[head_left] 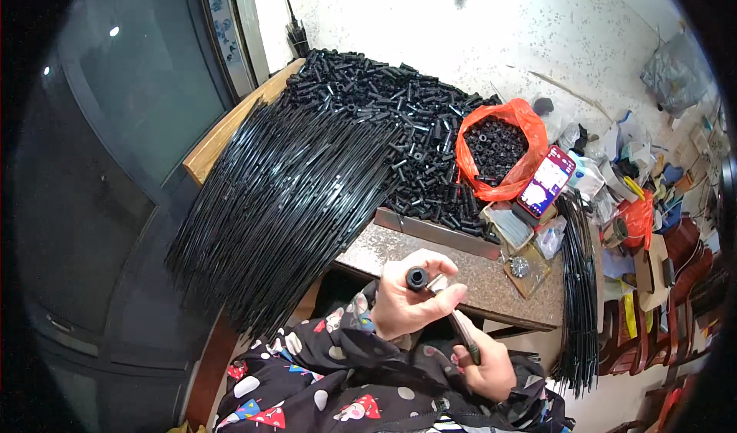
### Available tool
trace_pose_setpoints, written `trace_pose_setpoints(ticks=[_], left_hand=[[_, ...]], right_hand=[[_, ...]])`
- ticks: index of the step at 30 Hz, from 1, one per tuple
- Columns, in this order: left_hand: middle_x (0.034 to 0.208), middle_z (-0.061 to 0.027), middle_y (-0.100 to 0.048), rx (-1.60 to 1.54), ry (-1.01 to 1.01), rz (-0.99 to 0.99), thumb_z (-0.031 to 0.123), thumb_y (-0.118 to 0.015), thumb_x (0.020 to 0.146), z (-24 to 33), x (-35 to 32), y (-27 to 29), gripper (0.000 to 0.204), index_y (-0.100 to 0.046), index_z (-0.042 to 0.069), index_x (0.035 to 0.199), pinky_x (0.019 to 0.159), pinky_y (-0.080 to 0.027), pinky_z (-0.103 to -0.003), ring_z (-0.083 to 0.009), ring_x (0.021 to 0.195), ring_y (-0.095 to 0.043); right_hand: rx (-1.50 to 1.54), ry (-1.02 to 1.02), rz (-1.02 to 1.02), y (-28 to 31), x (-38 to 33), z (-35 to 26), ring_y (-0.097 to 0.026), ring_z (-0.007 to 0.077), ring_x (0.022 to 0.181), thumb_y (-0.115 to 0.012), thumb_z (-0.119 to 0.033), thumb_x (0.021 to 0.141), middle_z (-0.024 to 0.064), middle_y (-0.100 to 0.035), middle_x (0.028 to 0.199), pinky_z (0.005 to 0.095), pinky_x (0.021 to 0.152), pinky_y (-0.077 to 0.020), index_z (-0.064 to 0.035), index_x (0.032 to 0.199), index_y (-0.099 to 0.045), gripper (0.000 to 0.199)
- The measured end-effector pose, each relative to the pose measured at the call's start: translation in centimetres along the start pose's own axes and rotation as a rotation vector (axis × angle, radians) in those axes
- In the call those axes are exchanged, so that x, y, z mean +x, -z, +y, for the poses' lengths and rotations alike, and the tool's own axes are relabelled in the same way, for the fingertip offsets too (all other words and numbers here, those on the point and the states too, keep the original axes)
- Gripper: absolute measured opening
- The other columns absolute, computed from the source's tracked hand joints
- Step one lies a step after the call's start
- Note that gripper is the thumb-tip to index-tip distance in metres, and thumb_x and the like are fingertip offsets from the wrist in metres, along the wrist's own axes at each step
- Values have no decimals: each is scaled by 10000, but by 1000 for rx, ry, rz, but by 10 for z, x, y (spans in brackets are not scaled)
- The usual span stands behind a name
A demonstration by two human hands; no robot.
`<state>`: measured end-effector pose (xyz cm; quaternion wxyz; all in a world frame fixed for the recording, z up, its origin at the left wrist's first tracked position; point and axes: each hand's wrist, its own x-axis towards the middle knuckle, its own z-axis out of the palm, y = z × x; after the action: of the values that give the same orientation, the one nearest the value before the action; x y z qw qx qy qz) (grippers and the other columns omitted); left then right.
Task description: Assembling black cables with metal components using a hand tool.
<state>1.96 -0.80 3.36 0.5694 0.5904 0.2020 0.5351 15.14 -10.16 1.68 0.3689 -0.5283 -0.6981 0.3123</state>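
Note:
My left hand, in front of the table's near edge, is closed round a short black tube whose round hollow end faces up. To its right my right hand grips a slim tool with a dark handle. The tool slants up to the left, and its pale silvery end lies by the left thumb and fingers, close to the tube. I cannot make out the exact kind of tool, and fingers partly cover it. Beyond the hands, a large heap of similar black tubes covers the table.
Many thin black rods lie fanned at the left, overhanging the table. A metal strip edges the heap. At right are a red plastic bag of small black parts, a lit phone, another rod bundle and household clutter.

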Motion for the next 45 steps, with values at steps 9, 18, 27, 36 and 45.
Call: trace_pose_setpoints(ticks=[9, 18, 27, 36, 45], left_hand=[[467, 67, -333, -89, 79, -194, 260, -473, 747, 2, 4, 17, 363, -459, -54, 930, 375, -181, -160, -5, 412, -259], [431, 39, -314, -165, -3, -313, 336, -523, 691, 2, 1, 29, 519, -427, -131, 895, 355, -169, -194, -31, 373, -253], [462, 9, -278, -573, -373, -252, 230, -370, 796, 54, 34, 26, 210, -330, 29, 750, 306, -186, -194, -61, 342, -221], [948, -99, -421, -145, -320, 81, 449, -356, 742, 46, 42, 31, 620, -228, -16, 1131, 699, -338, -265, -165, 836, -413], [767, -58, -515, 142, 453, -205, 104, -433, 764, -8, 6, 78, 201, -480, -39, 896, 654, -397, -213, -91, 705, -485]], right_hand=[[-378, -302, 153, 18, 9, 69, -445, 293, 686, -537, -195, 655, 127, -441, 732, 332, 593, -365, 2, 793, -448, 256], [-919, -244, 239, 2, 9, 114, -417, 234, 762, -553, -318, 613, 94, -420, 777, 314, 596, -368, -27, 839, -425, 390], [-608, 86, 235, 8, -4, 96, -376, 246, 878, -562, -337, 615, 110, -419, 925, 335, 747, -306, -20, 1045, -364, 570], [-301, -166, 619, 94, -33, 34, -507, 217, 772, -550, -41, 612, 141, -505, 870, 271, 691, -383, 2, 886, -482, 286], [-580, -533, 663, 183, -93, 151, -480, 304, 757, -563, -206, 606, 154, -509, 836, 332, 706, -364, -34, 894, -512, 339]])
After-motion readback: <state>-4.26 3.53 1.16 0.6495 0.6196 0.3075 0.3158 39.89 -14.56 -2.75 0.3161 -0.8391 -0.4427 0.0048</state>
